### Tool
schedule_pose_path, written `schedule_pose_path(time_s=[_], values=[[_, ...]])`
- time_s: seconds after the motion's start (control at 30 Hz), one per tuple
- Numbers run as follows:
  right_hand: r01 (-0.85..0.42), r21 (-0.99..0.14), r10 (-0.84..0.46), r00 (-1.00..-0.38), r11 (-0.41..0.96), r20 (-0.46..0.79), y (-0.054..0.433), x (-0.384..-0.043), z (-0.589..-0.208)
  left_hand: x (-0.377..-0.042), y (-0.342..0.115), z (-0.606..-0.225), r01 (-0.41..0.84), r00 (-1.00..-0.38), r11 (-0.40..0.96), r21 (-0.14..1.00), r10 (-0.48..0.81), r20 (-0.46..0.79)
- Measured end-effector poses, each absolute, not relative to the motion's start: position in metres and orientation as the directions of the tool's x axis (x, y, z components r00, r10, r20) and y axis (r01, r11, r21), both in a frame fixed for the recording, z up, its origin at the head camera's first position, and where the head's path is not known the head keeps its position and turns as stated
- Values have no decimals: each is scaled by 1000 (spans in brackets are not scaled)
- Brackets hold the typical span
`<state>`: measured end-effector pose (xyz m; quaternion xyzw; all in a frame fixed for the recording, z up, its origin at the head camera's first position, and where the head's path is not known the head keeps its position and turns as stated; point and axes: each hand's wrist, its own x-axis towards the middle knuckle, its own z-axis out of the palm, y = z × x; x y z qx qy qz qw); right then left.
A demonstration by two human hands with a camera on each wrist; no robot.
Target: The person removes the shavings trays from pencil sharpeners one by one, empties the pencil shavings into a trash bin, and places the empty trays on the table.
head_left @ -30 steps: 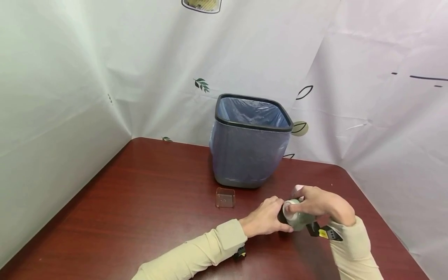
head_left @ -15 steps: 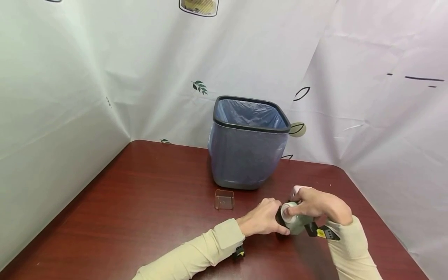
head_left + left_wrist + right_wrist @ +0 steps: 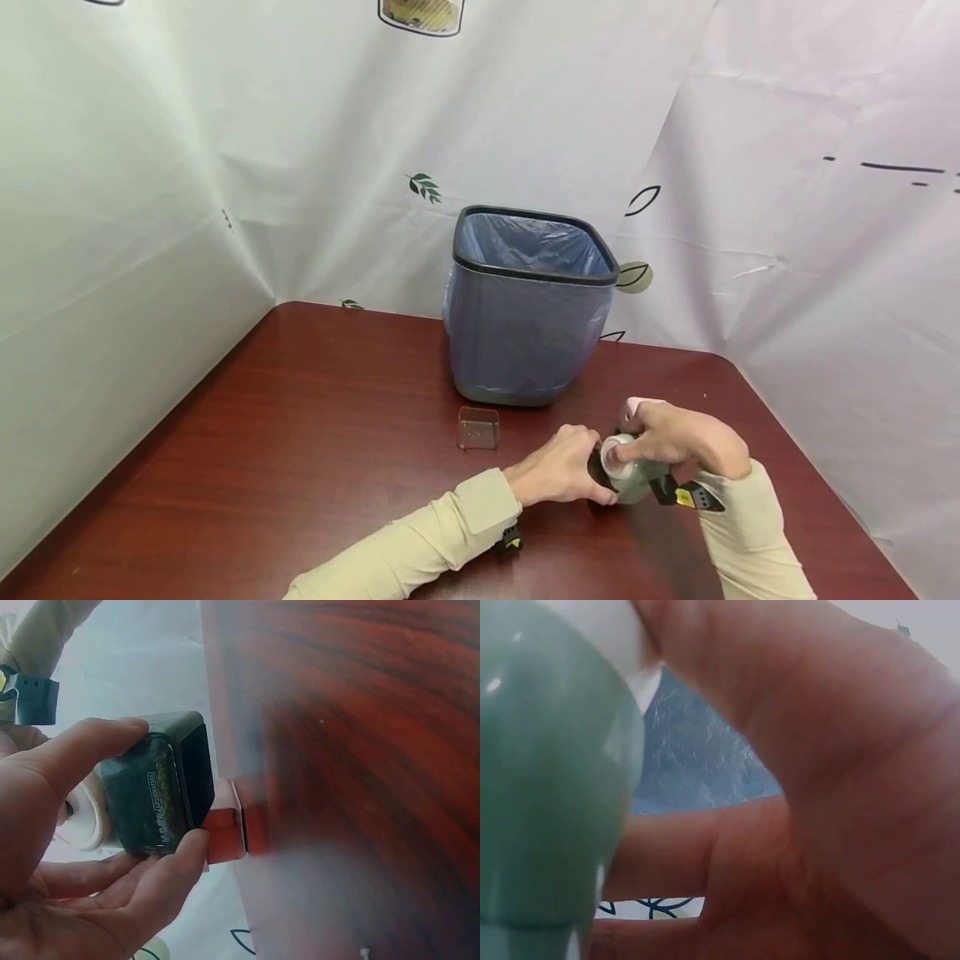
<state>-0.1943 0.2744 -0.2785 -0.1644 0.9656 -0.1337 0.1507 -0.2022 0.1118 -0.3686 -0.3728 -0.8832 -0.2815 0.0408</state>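
And here at the near right, the left hand [image 3: 558, 468] pinches a dark green, square-sided container [image 3: 142, 795] while the right hand [image 3: 682, 437] grips a glossy, white-topped pale-green bottle [image 3: 547, 772] just beside it, a small clear plastic tray [image 3: 477, 433] lying farther left, a black-rimmed, blue-lined bin [image 3: 525, 333] beyond.

I'm in what looks like a makeshift screened-off spot here: creased white sheeting [image 3: 322, 117], leaf prints [image 3: 424, 188] and all, hems my red wood-grained table [image 3: 300, 458] behind and at both sides! Home, office, lab? I can't tell.
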Motion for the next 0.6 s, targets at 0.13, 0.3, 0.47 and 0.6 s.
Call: schedule_pose_path(time_s=[0.13, 0.3, 0.47, 0.6], values=[[-54, -330, -167, -932, 942, -323, 280, -191, -278, -204, 110, -368, 679, -721, 563, 472, 631, 285], [52, -314, -64, -935, 948, -349, 288, -190, -276, -207, 106, -368, 669, -728, 567, 481, 631, 269], [61, -314, -55, -936, 947, -348, 292, -193, -276, -209, 103, -368, 676, -722, 561, 477, 634, 277], [62, -279, -42, -935, 958, -351, 294, -195, -277, -212, 100, -367, 675, -723, 565, 474, 633, 276]])
